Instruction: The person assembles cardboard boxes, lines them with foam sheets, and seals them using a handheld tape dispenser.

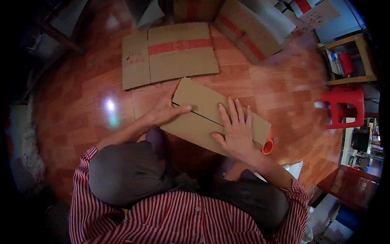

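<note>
A wide fisheye camera, the left of two worn side by side on the person's head, looks steeply down over the striped shirt (178, 215) and dark-clad knees (126, 173). It sits within arm's reach of the hands (238, 134), which fall near mid-picture, while the floor (292, 77) spreads ahead and to both sides, curving toward a dark rim.
</note>
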### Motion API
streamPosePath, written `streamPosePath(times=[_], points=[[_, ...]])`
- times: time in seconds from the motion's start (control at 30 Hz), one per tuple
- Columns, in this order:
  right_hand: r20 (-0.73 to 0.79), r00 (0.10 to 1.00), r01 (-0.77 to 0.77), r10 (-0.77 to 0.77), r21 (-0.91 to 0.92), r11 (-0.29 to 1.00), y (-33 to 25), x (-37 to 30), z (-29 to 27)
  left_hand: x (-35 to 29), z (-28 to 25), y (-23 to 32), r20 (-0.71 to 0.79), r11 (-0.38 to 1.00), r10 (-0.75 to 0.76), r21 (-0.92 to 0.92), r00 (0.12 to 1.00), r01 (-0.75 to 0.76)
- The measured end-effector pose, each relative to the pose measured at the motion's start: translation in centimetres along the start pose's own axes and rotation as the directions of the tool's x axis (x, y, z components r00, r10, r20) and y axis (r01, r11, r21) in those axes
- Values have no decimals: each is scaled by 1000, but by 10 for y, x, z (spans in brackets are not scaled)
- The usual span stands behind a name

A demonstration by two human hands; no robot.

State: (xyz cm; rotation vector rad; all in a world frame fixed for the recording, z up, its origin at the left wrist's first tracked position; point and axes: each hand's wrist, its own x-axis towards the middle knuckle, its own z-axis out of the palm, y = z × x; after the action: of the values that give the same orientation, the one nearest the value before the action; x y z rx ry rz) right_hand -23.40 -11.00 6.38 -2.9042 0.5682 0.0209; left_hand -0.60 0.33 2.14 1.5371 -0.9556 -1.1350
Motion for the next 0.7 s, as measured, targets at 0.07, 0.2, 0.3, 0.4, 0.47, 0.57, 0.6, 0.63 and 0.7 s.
streamPosePath(times=[0.07, 0.2, 0.3, 0.4, 0.47, 0.57, 0.6, 0.63, 0.7], points=[[-4, 1000, -4, 4, -14, 1000, 4, -3, 1, 5, 9, -1, -8, 992, -66, -110, 998, 65], [-46, 994, -98, 96, -42, 994, 34, -19, 1, 10, 7, 9, 46, 998, 7, 65, 999, -10], [-212, 877, -358, 430, 306, 882, 65, -39, -9, 3, -2, -6, -78, 981, -54, 183, 995, 68], [25, 638, -215, 769, 966, 147, 105, -71, 63, 6, 0, 3, -45, 942, -64, 327, 997, 75], [74, 604, -221, 794, 972, 77, 91, -72, 60, 3, 0, 21, -17, 970, -148, 191, 989, 148], [101, 577, -228, 810, 973, 41, 70, -63, 62, -8, -3, 15, -85, 980, -171, 88, 982, 178], [96, 558, -244, 824, 968, 52, 68, -64, 59, -7, -4, 6, -107, 985, -156, 56, 982, 163], [81, 553, -285, 830, 954, 97, 64, -62, 54, -7, -8, 0, -110, 977, -164, 116, 980, 177], [50, 551, -365, 833, 912, 186, 57, -58, 45, -9, -14, -5, -123, 950, -180, 235, 976, 205]])
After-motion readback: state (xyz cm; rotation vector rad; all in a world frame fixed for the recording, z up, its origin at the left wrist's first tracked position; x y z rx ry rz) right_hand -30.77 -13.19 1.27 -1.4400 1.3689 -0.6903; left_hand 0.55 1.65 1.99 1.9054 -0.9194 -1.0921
